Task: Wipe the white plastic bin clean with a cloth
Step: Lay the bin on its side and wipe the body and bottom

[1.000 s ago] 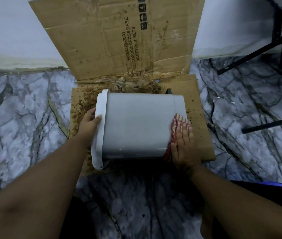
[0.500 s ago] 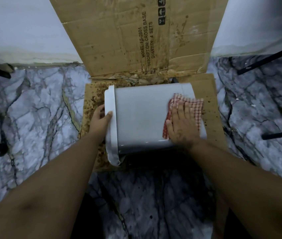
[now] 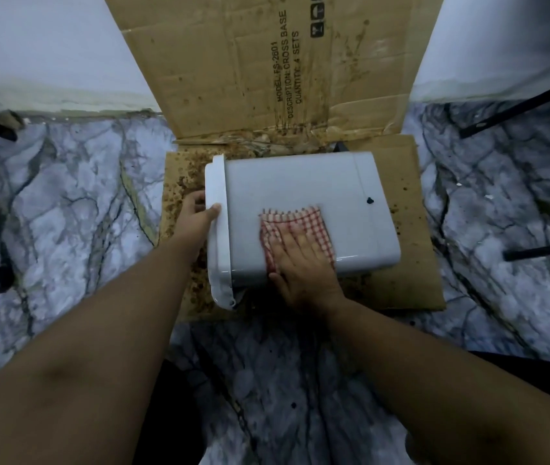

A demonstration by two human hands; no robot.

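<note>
Underfoot, a grey-veined marble floor point(image 3: 65, 213) runs to a pale wall point(image 3: 38, 55) at the back. Dark furniture legs point(image 3: 515, 105) cross the floor at right, and others poke in at the left edge. A flattened cardboard box point(image 3: 267, 72), printed with black text, leans up against the wall, and its lower flap lies flat on the floor, spattered with brown grime along the fold and left side. On that flap rests the white bin point(image 3: 300, 182), lying on its side with its rimmed mouth to the left and its base to the right; a small dark spot marks it near the base. The left hand point(image 3: 196, 216) grips the rim, thumb hooked over the edge. The right hand point(image 3: 300, 263) lies flat, fingers straight, pressing a red-checked cloth point(image 3: 300, 219) onto the bin's upper side, nearer the rim.
</note>
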